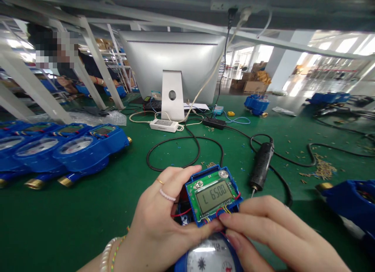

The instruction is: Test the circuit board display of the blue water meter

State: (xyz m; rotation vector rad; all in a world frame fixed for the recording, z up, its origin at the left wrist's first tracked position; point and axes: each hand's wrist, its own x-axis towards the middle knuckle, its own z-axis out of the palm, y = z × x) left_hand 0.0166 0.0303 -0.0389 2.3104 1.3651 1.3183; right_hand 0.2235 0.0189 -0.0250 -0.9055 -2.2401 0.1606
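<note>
My left hand (159,215) is wrapped round a small blue housing (190,197) that holds a green circuit board (202,185). The board's LCD screen (213,196) reads "L 6500". At the housing's lower edge, the fingertips of my right hand (272,229) pinch at thin red and yellow wires (224,211); the exact grip is partly hidden. Below both hands is a blue water meter with a round white dial (209,258), cut off by the bottom of the view. A black electric screwdriver (262,166) lies just beyond my right hand.
Several blue water meters (79,151) stand in a row at left; another meter (351,205) is at right. Brass screws (324,166) lie scattered on the green tabletop (140,147). A monitor (172,57), white power adapter (165,125) and looped cables are ahead. Another person (88,67) works at far left.
</note>
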